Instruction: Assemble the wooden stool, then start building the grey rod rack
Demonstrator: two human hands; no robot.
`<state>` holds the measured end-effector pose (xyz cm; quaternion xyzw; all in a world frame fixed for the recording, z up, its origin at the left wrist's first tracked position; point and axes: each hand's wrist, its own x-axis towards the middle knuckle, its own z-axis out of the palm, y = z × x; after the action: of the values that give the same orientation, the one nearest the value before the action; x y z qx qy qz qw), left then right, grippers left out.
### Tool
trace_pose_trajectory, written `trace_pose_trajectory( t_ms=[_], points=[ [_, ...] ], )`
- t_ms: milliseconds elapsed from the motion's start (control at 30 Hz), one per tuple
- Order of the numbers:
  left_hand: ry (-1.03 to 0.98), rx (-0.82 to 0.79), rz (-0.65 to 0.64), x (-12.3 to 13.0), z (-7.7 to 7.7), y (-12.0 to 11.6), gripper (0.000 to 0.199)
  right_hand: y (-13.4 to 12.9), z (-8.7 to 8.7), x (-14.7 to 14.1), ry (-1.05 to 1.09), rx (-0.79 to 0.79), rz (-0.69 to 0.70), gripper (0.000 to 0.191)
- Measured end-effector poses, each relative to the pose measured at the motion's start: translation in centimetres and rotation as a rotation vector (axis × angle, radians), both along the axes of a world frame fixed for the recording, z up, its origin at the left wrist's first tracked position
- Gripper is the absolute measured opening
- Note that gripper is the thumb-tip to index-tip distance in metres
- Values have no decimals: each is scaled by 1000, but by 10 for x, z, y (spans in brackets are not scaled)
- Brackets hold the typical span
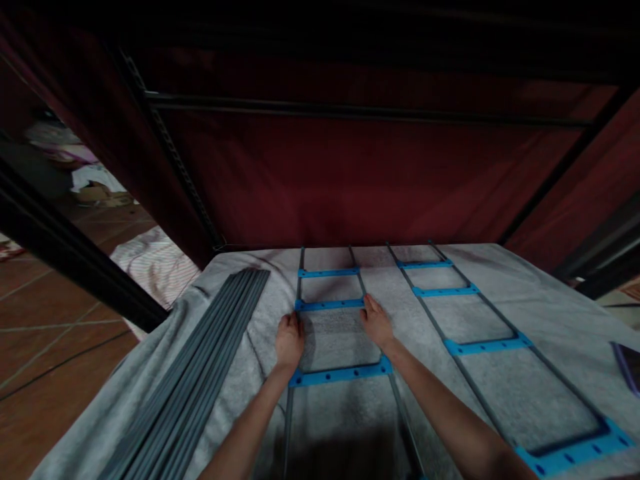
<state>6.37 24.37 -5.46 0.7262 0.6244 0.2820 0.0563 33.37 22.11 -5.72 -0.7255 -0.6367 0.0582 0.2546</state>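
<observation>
Two ladder-like frames of grey tubes with blue crosspieces lie on a grey cloth. My left hand (290,339) is closed round the left tube of the nearer frame, between two blue crosspieces. On the opposite side, my right hand (375,320) has its fingers pressed together on the right tube, by the end of the middle blue crosspiece (330,305). Closer to me, another blue crosspiece (340,375) joins the same two tubes. The second frame (487,346) lies to the right, untouched.
A bundle of loose grey tubes (200,367) lies left on the grey cloth (415,407). Dark red fabric (350,180) hangs behind, with black metal bars around it. A purple-edged object (625,367) is at the far right. Striped cloth (157,267) lies lower left.
</observation>
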Motion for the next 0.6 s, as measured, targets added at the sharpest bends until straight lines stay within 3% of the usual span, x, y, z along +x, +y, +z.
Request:
trace_pose_trajectory(
  t_ms=[133,367,500,600],
  points=[
    [-15,6,4,-1,-6,2,40,0,-16,1,18,73,-21,54],
    [-54,-21,4,-1,-10,2,41,2,-20,2,38,64,-28,54],
    [-76,-46,18,2,0,-1,41,0,-17,0,34,67,-29,56],
    [-124,-73,-7,2,14,-3,42,-1,-5,1,37,26,13,59]
  ],
)
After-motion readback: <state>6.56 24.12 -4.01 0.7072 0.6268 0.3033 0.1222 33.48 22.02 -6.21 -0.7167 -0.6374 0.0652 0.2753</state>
